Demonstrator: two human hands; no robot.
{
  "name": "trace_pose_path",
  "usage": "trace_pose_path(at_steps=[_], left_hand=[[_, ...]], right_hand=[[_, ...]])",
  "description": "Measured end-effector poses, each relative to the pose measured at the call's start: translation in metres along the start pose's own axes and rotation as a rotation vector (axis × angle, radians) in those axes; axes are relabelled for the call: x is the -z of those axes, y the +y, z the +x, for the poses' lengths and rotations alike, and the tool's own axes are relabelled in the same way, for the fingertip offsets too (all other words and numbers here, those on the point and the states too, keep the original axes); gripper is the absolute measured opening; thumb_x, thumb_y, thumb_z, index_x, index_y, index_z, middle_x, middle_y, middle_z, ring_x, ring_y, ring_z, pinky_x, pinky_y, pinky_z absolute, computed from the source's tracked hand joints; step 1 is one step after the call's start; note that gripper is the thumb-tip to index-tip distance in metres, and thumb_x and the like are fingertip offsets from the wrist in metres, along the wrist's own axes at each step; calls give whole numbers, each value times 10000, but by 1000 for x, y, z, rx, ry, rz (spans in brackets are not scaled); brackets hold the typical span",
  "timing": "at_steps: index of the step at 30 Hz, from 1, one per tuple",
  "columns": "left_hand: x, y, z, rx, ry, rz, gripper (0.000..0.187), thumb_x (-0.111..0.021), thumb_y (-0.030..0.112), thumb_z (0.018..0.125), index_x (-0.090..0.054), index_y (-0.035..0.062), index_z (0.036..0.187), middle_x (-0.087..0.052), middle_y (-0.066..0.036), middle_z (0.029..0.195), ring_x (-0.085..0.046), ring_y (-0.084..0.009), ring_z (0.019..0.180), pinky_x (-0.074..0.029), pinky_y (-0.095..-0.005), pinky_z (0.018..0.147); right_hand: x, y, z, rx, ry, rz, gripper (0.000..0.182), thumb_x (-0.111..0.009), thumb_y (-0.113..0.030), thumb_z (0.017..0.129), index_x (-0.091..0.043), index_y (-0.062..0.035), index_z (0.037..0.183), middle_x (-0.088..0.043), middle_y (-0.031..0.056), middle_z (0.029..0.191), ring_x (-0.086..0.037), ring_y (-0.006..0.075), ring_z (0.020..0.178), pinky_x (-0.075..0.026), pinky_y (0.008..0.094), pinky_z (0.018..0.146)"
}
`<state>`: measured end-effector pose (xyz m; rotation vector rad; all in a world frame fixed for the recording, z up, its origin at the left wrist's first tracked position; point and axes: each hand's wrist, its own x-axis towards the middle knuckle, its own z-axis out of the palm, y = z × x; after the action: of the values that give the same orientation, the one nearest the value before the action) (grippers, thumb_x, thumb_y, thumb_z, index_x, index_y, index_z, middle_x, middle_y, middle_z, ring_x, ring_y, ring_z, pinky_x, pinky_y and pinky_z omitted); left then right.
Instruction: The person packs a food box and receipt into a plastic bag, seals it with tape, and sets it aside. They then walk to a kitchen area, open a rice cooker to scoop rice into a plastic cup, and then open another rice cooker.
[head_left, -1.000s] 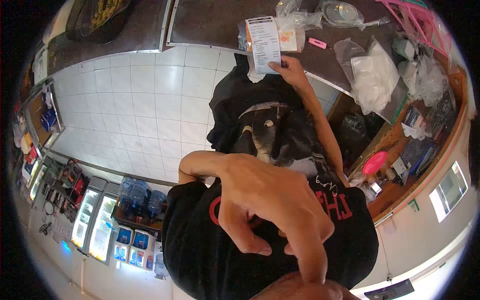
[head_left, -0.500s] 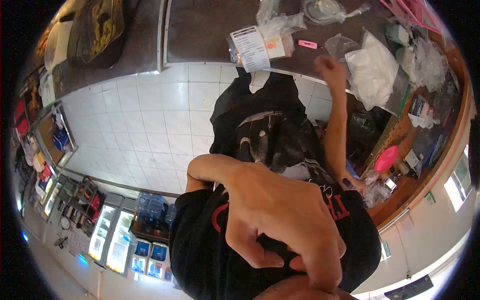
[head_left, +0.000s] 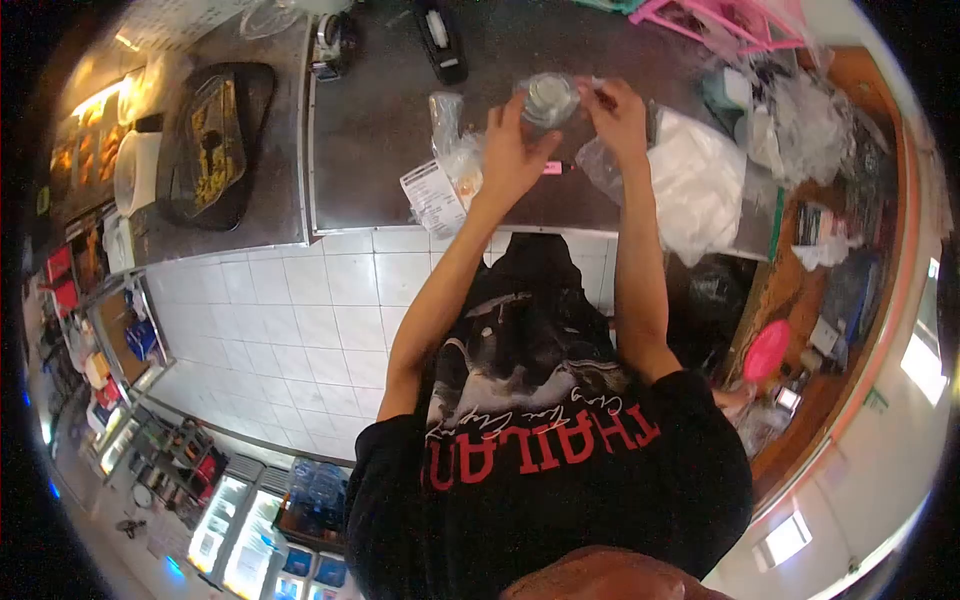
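A round clear plastic container (head_left: 549, 98), apparently bagged in thin plastic, is on the dark counter between my hands. My left hand (head_left: 515, 152) holds its near left side, fingers along the edge and thumb in front. At its right, my right hand (head_left: 617, 118) pinches what looks like the end of the thin plastic; the fingertips are partly blurred. Just below the container, a pink marker-like item (head_left: 556, 168) lies on the counter. A printed paper slip (head_left: 433, 197) rests beside my left forearm, with a clear plastic bag (head_left: 460, 150) behind it.
White plastic bags (head_left: 697, 185) lie right of my right forearm. A black tape dispenser (head_left: 440, 42) stands farther back. On the left counter is a black tray (head_left: 262, 100) with yellowish food. A pink rack (head_left: 715, 18) and crumpled clear plastic (head_left: 815, 130) are at the right.
My left hand has gone from near my face and chest out to the counter. My right hand has moved to the container, which is now nearer and between both hands. The view has shifted.
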<state>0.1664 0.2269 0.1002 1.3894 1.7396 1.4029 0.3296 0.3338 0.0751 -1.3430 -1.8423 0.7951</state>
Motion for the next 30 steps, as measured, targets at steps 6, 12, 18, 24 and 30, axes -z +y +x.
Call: trace_pose_path(at_steps=[6,12,18,24,30], left_hand=[[-32,3,30,0,46,47,205,-681,55,791,-712,65,993,-630,-131,820,-627,-266,695,-486,-349,644],[-43,33,31,69,150,48,101,-672,39,789,-682,18,888,-620,-133,800,-614,-246,701,-473,-318,650],[-53,32,30,128,150,53,97,-680,69,821,-626,-12,823,-610,-102,776,-607,-189,735,-459,-296,655],[-53,46,29,205,41,-190,146,-662,51,819,-631,7,954,-614,-117,885,-611,-201,835,-467,-303,720],[-19,26,7,20,127,386,221,-637,25,759,-645,47,979,-621,-117,944,-589,-300,963,-444,-403,868]], right_hand=[[22,-24,-6,-172,-3,395,103,-670,-40,844,-698,-22,941,-669,38,813,-591,68,642,-448,227,565],[18,-14,0,-252,-53,570,56,-695,-66,844,-695,-21,877,-636,-3,740,-547,48,614,-428,215,553],[36,-26,6,-266,-203,439,63,-709,-67,827,-693,-18,863,-626,-2,703,-527,47,638,-426,218,578],[39,-31,9,-154,-337,499,101,-690,-25,824,-684,-3,922,-653,31,772,-558,71,662,-448,226,623],[39,-14,15,-217,-342,465,90,-695,-16,814,-674,5,899,-625,45,762,-575,87,684,-454,238,617]])
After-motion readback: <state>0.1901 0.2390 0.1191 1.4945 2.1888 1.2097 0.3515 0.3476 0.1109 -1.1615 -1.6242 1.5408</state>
